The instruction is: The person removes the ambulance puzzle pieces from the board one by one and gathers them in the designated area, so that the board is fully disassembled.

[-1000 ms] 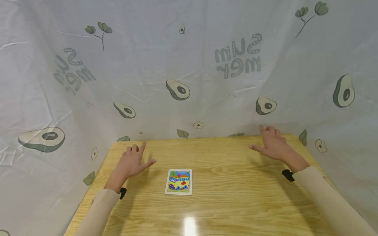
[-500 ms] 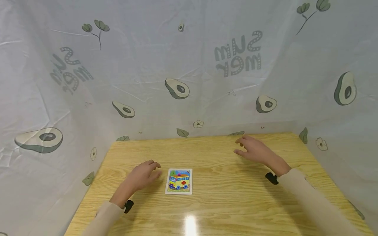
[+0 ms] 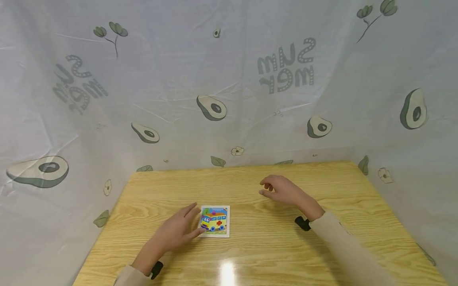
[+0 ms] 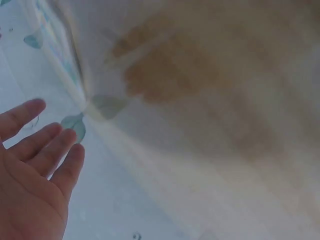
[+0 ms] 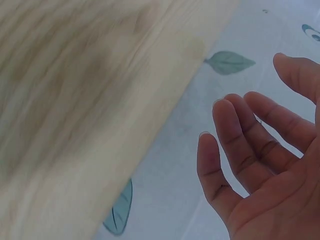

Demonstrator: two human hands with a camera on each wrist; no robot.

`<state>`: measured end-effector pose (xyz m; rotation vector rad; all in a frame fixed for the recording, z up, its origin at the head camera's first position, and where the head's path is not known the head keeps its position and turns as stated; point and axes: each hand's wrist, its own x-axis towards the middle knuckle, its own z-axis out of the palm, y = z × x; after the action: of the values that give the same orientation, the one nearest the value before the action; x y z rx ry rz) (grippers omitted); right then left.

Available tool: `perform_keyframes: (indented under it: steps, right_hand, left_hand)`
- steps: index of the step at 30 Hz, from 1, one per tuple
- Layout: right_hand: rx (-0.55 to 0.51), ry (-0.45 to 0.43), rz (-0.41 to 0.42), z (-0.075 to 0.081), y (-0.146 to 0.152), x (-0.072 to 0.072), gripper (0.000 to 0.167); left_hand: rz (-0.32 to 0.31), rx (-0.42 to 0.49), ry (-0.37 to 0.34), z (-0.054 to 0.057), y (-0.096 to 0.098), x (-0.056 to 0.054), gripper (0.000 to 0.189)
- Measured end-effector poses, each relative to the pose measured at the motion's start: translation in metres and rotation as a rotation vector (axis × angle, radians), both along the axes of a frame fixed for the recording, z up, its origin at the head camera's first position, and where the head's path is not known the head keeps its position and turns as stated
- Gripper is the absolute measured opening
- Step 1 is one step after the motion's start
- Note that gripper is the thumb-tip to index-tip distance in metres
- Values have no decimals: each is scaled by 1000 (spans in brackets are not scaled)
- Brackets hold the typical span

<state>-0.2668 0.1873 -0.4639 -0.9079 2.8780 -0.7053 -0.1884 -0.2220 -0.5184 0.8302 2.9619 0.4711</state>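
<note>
A square white-bordered picture puzzle [image 3: 215,222] with a yellow ambulance on it lies flat on the wooden table [image 3: 272,254]. At its left edge is my left hand [image 3: 175,230], thumb and fingers spread, the thumb tip overlapping the lower left corner in the head view. In the left wrist view the puzzle [image 4: 62,45] shows edge-on beyond the fingertips of the left hand [image 4: 40,175]. To the right of the puzzle and farther back, my right hand [image 3: 284,190] hovers over the table with loosely bent fingers. Nothing is held in the right hand [image 5: 270,160].
A pale curtain [image 3: 171,79] printed with avocados, leaves and flowers encloses the table at the back and both sides. A bright light reflection [image 3: 227,274] lies on the table near the front. Each wrist wears a black band [image 3: 303,223].
My left hand has come down and to the right, up to the puzzle's left edge. My right hand has moved left and nearer from the back right. The puzzle lies where it was.
</note>
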Motion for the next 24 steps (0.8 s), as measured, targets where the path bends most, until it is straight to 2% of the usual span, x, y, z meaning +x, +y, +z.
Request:
perform_keyframes:
  steps: [7, 11, 16, 19, 24]
  right_hand:
    - [-66, -74, -9, -14, -31, 7, 37]
    - [-89, -89, 40, -18, -52, 9, 39]
    - [-87, -75, 60, -23, -69, 7, 38]
    - [-88, -97, 51, -25, -74, 9, 36]
    - [-112, -134, 82, -29, -82, 12, 36]
  left_hand:
    - [-57, -41, -47, -12, 4, 19, 86]
    - [-54, -71, -68, -14, 5, 27, 84]
    - [-88, -99, -68, -14, 6, 32, 81]
    - [-129, -124, -71, -15, 8, 33, 83]
    - [-173, -175, -65, -17, 9, 35, 85]
